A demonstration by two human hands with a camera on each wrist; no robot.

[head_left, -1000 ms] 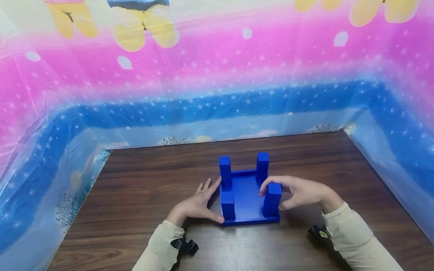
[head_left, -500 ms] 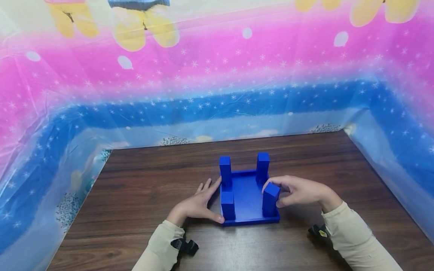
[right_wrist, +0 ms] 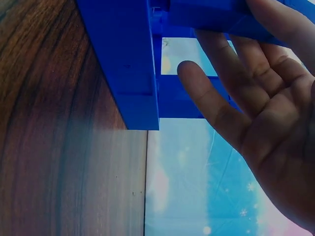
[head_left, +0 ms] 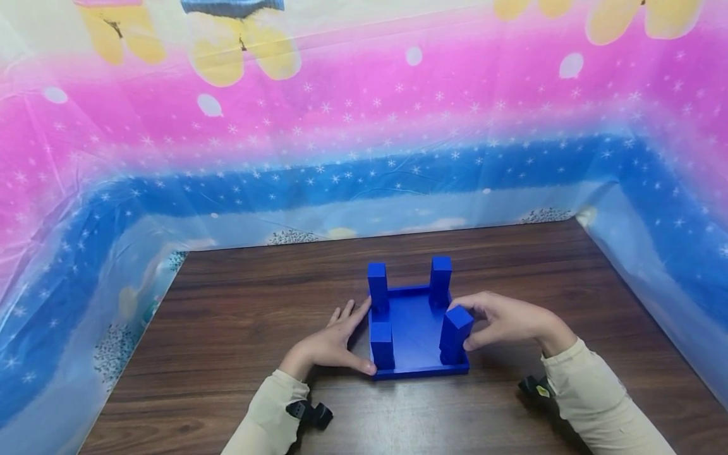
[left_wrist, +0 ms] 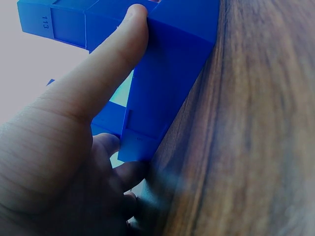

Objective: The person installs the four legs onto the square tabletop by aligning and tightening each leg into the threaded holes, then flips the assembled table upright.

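A blue square panel (head_left: 412, 335) with a raised rim lies on the table, and several blue block-like legs stand up at its corners. In the head view my right hand (head_left: 506, 322) grips the near right leg (head_left: 456, 328) by its upper part, thumb on the near side. That leg is turned out of line with the panel and leans slightly. My left hand (head_left: 327, 344) rests against the panel's left side with fingers spread, thumb at the near left corner beside the near left leg (head_left: 382, 347). In the left wrist view the thumb (left_wrist: 113, 59) lies straight along the blue plastic.
The far left leg (head_left: 378, 284) and far right leg (head_left: 440, 281) stand upright. Below them is a dark wood-grain table (head_left: 256, 297). A printed pink and blue cloth (head_left: 318, 151) hangs around its back and sides. Each sleeve carries a black wrist camera (head_left: 311, 414).
The near right leg has turned, its top going from square with the panel to angled. My right fingers have shifted slightly right with it. The left hand and the panel stay put.
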